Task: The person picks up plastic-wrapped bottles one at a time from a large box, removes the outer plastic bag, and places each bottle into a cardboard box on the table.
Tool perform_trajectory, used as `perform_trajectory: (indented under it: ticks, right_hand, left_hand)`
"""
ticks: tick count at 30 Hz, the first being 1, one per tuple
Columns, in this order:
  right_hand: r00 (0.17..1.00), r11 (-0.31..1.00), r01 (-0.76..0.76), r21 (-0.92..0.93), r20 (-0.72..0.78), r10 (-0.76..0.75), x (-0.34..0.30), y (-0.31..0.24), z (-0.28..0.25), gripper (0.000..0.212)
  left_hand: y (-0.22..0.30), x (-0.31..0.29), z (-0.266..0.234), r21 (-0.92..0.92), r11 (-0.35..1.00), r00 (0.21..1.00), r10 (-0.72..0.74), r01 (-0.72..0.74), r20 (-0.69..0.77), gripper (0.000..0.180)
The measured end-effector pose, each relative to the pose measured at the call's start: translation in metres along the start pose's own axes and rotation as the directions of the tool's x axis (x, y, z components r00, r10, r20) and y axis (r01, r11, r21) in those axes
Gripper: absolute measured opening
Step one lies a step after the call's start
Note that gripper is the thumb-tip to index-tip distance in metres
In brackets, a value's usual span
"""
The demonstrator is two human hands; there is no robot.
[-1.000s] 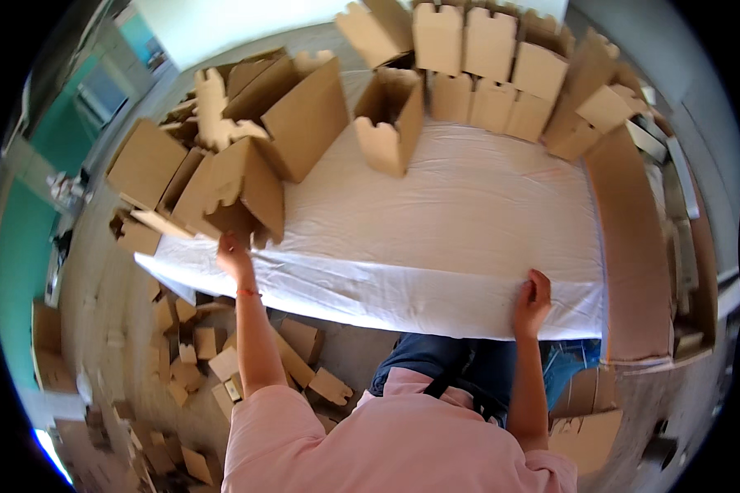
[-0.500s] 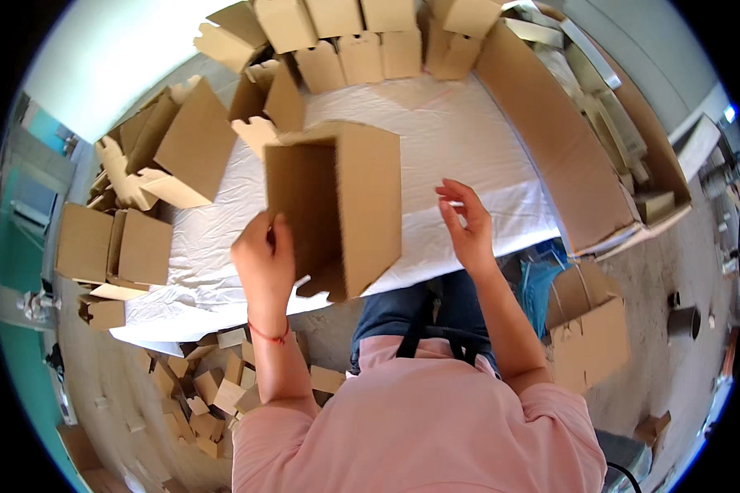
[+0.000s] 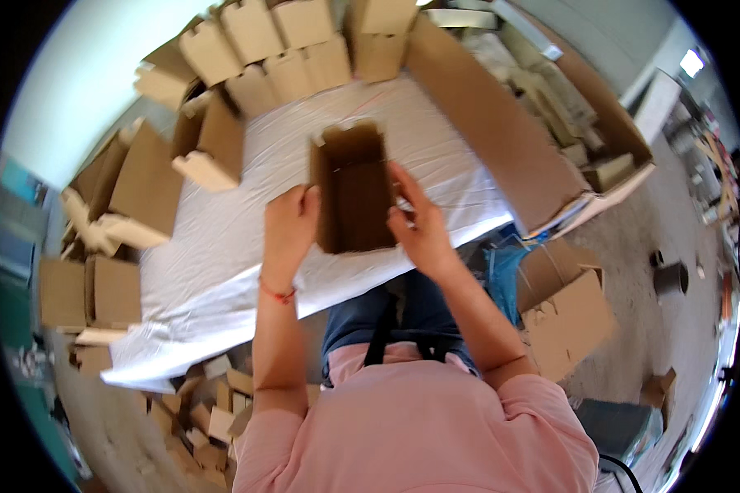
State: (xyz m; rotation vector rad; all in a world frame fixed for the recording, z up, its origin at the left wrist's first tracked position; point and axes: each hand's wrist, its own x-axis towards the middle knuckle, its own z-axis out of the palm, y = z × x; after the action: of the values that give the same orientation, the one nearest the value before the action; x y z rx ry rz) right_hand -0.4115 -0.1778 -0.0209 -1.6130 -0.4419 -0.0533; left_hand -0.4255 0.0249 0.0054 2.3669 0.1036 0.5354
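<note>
An open cardboard box (image 3: 353, 191) is held upright over the near edge of the white-covered table (image 3: 238, 246), opening toward the camera. The left hand (image 3: 288, 226) is closed on its left wall; the right hand (image 3: 419, 230) is pressed on its right wall, fingers spread. Folded boxes (image 3: 292, 49) are stacked along the far edge.

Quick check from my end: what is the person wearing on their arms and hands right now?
Both hands are bare, with no gloves. The left hand has a thin red string bracelet around the wrist. The right hand shows no band, watch or ring that I can make out. Both forearms are uncovered; short pink sleeves of a pink top end at about the elbows.
</note>
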Motion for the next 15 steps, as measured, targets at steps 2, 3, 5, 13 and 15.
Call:
perform_trajectory:
  ticks: [2, 3, 5, 13, 15]
  right_hand:
    - [1.000, 1.000, 0.028, 0.008, 0.001, -0.028, 0.001, 0.003, -0.003, 0.061]
    - [1.000, 1.000, 0.018, 0.018, 0.004, -0.018, 0.003, 0.006, -0.006, 0.060]
    - [0.999, 0.998, 0.038, 0.058, -0.010, -0.038, 0.005, 0.002, -0.012, 0.058]
    - [0.999, 0.997, -0.038, 0.067, 0.034, 0.036, 0.006, 0.001, -0.021, 0.056]
    - [0.998, 0.998, -0.032, 0.050, 0.048, 0.030, 0.004, -0.005, -0.020, 0.055]
  left_hand:
    - [-0.004, 0.002, 0.002, -0.040, 0.999, 1.000, 0.010, -0.010, 0.012, 0.028]
    - [-0.008, 0.003, 0.004, -0.077, 0.997, 1.000, 0.021, -0.019, 0.019, 0.027]
    - [-0.035, 0.008, 0.008, -0.217, 0.969, 0.990, -0.095, 0.116, 0.103, 0.027]
    - [-0.073, -0.012, 0.043, -0.787, 0.461, 0.906, -0.305, 0.411, 0.295, 0.027]
    - [-0.065, -0.017, 0.044, -0.801, 0.455, 0.912, -0.313, 0.389, 0.265, 0.033]
